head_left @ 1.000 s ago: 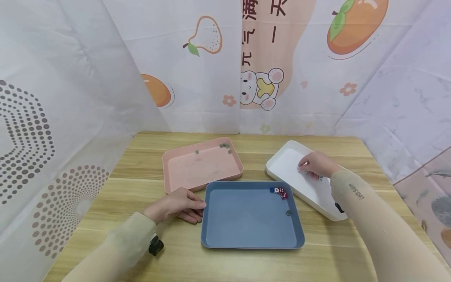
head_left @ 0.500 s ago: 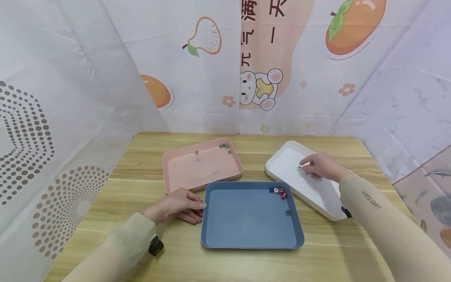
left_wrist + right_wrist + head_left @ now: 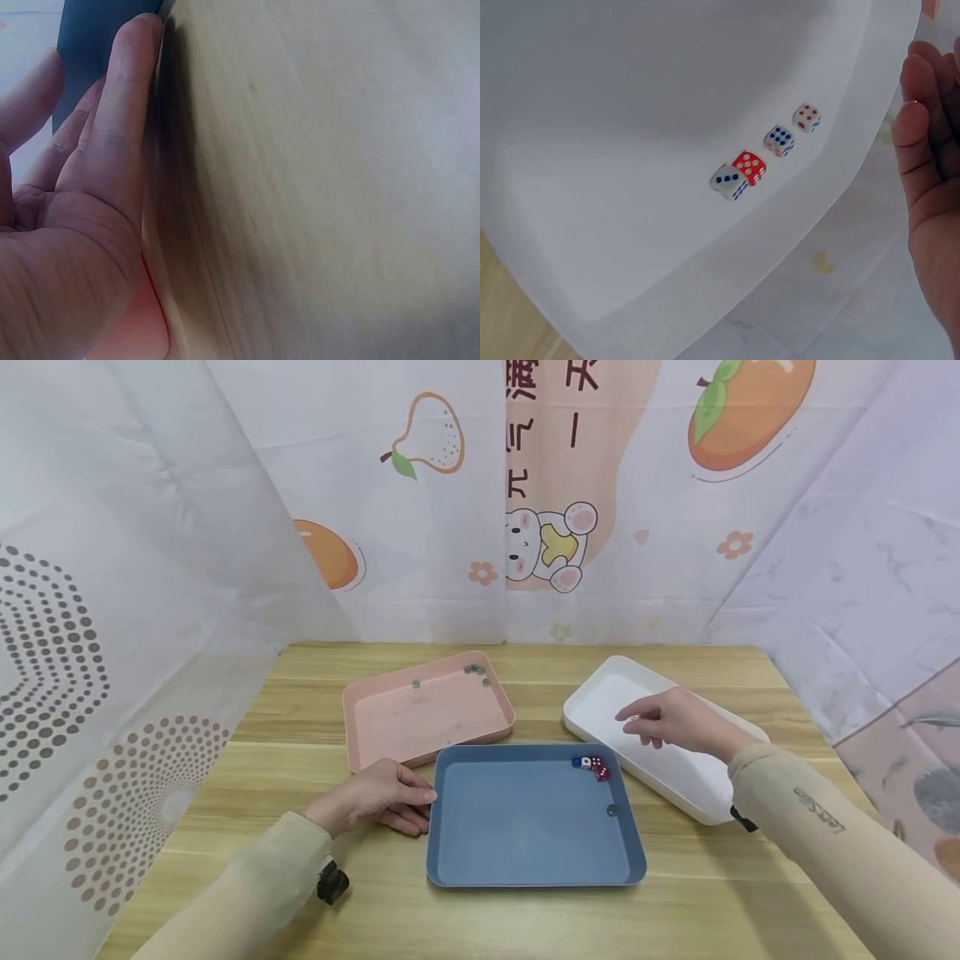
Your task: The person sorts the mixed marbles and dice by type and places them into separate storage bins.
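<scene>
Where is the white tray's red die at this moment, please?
In the right wrist view, the red die lies just right of centre, between two white dice.

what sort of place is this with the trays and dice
Probably a screened-off tabletop workspace: printed sheets hang behind and beside a wood-grain table, and shallow pink, blue and white trays sit on it. Which room lies beyond isn't visible.
</scene>
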`<state>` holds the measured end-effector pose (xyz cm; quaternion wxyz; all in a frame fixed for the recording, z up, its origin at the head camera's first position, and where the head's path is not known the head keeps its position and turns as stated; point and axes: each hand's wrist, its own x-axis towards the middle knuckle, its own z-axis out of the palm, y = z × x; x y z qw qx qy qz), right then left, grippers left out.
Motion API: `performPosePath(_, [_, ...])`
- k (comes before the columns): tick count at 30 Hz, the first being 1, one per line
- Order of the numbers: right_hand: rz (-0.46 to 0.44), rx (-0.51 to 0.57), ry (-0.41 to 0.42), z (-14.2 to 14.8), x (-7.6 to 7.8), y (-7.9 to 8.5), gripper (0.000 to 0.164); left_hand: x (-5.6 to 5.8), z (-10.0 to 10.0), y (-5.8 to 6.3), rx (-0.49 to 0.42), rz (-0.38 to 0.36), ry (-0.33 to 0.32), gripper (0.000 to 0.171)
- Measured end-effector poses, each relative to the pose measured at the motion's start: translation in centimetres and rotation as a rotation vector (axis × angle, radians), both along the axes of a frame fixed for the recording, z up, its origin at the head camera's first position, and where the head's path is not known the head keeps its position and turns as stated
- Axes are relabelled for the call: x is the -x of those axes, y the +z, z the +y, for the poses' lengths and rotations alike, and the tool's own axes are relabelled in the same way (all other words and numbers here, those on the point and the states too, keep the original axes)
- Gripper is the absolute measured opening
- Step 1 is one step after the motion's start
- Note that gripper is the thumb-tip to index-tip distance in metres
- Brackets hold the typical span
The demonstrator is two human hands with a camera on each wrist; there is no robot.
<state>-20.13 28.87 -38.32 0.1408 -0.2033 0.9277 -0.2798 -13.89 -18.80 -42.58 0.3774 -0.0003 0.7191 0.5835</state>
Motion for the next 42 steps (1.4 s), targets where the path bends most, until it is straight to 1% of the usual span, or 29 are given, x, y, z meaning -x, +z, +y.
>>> performPosePath(6, [-0.036, 0.043, 0.097, -1.0, -0.9, 0.3, 0.022, 0.2, 0.1, 0.2, 0.015, -0.007, 0.004, 0.030])
performPosePath(10, [-0.046, 0.063, 0.172, -1.7, -1.2, -0.1, 0.019, 0.2, 0.1, 0.3, 0.016, -0.012, 0.004, 0.031])
performPosePath(13, [-0.054, 0.067, 0.206, -2.0, -1.4, -0.5, 0.017, 0.2, 0.2, 0.3, 0.015, -0.014, 0.002, 0.030])
performPosePath(17, [-0.079, 0.067, 0.214, -2.2, -1.8, -0.9, 0.016, 0.3, 0.3, 0.2, 0.018, -0.018, 0.000, 0.028])
performPosePath(21, [-0.078, 0.063, 0.233, -2.4, -2.0, -1.3, 0.017, 0.3, 0.3, 0.2, 0.021, -0.021, 0.002, 0.027])
performPosePath(26, [-0.063, 0.020, 0.236, -2.9, -2.1, -1.5, 0.015, 0.3, 0.3, 0.2, 0.019, -0.019, 0.002, 0.028])
performPosePath(34, [0.020, -0.056, 0.286, -3.7, -2.3, -1.5, 0.011, 0.4, 0.1, 0.4, 0.018, -0.026, 0.002, 0.030])
performPosePath(42, [0.001, -0.100, 0.261, -3.6, -2.5, -2.1, 0.012, 0.4, 0.3, 0.4, 0.021, -0.020, -0.005, 0.031])
